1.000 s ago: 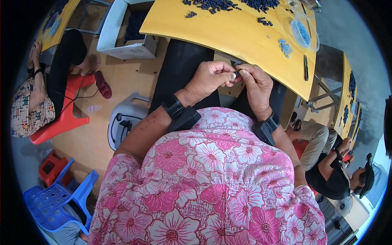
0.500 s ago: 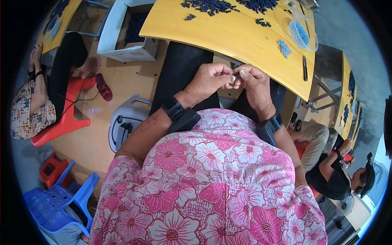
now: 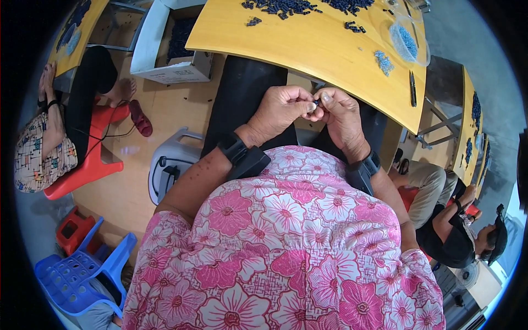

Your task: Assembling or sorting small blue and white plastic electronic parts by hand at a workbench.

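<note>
Over my lap, just off the near edge of the yellow table (image 3: 330,60), my two hands meet. A small dark part (image 3: 317,102), mostly covered by fingers, is pinched between them. My left hand (image 3: 283,110) closes on it with thumb and forefinger. My right hand (image 3: 344,113) holds its other side with the thumb pressed down. Farther back on the table lie piles of small dark blue parts (image 3: 283,7), with a few loose ones (image 3: 355,27) apart. Small light blue pieces (image 3: 384,63) lie to the right, beside a clear bowl (image 3: 425,56) of the same pieces.
A black pen-like tool (image 3: 413,88) lies near the table's right edge. On the left, a white carton (image 3: 176,74) of dark parts stands on the floor, near a grey stool (image 3: 173,159). Other people sit at both sides, one on a red stool (image 3: 91,173). A blue chair (image 3: 82,275) stands lower left.
My hands stay nearly in place, fingers still pinching the small dark part. The right thumb and fingers have shifted slightly. The whole view has moved a little.
</note>
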A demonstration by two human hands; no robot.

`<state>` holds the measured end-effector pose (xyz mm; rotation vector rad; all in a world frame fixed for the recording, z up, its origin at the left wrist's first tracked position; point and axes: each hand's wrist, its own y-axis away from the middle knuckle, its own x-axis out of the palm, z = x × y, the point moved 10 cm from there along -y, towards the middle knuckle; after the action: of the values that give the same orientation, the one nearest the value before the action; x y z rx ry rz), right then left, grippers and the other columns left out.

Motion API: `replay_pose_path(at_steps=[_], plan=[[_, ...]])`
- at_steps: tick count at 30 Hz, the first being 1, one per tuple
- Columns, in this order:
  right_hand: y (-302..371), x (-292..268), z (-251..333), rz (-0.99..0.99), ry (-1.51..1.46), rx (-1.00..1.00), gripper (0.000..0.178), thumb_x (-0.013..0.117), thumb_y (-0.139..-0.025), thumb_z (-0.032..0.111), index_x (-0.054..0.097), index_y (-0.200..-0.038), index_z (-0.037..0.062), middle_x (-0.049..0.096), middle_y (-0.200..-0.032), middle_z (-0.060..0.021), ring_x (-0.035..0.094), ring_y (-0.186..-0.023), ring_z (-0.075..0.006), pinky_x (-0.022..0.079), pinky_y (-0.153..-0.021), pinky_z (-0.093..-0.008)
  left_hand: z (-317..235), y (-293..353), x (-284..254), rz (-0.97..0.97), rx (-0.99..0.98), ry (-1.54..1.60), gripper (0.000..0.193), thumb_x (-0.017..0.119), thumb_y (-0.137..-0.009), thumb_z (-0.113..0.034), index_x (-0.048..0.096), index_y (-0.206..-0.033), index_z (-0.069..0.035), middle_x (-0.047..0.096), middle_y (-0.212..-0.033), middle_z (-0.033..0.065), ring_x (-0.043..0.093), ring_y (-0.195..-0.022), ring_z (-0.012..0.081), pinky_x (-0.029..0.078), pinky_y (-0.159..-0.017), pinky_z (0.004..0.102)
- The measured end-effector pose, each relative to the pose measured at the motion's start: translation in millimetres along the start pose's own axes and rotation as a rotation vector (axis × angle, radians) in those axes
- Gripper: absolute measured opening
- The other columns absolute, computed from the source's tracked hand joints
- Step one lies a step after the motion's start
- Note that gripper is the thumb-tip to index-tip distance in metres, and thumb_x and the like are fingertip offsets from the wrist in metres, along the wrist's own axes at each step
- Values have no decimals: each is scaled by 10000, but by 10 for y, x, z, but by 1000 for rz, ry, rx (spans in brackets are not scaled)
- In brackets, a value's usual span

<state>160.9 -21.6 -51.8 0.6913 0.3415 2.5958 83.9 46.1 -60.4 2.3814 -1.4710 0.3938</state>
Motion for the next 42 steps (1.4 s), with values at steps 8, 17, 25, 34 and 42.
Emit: replay_pose_path(at_steps=[8, 17, 25, 34, 42], plan=[[12, 0, -25, -53, -40, -15, 149, 530, -939, 119, 629, -926, 9, 612, -725, -60, 599, -682, -152, 533, -703, -327, -48, 2, 29, 2, 34, 63, 86, 594, -889, -25, 610, -935, 46, 663, -827, 84, 628, -735, 112, 521, -679, 229], [-9, -12, -171, 63, -261, 118, 197, 555, -932, 183, 594, -1021, 12, 613, -855, -77, 612, -767, -174, 536, -745, -333, -4, -37, 21, 4, -2, 83, 100, 619, -882, -43, 622, -952, 29, 652, -818, 58, 599, -705, 72, 505, -656, 196], [28, -76, -109, -23, -158, 88, 184, 555, -926, 157, 617, -1008, 5, 626, -818, -73, 607, -720, -155, 536, -721, -305, -5, -51, 37, 27, -4, 48, 98, 617, -886, -51, 623, -946, 26, 656, -834, 62, 594, -705, 71, 502, -652, 196], [68, -107, 159, -170, 255, -120, 136, 576, -914, 100, 642, -992, 11, 638, -783, -21, 590, -675, -86, 494, -629, -223, 100, -48, -15, -14, -46, 0, 113, 612, -892, -68, 617, -945, 32, 658, -835, 70, 611, -726, 88, 515, -674, 216], [60, -133, 143, -200, 313, -190, 102, 580, -900, 52, 656, -955, 12, 643, -762, -12, 585, -667, -68, 483, -623, -206, 63, -22, 12, -2, -40, 76, 126, 607, -897, -77, 614, -947, 39, 662, -843, 88, 627, -723, 105, 526, -681, 225]])
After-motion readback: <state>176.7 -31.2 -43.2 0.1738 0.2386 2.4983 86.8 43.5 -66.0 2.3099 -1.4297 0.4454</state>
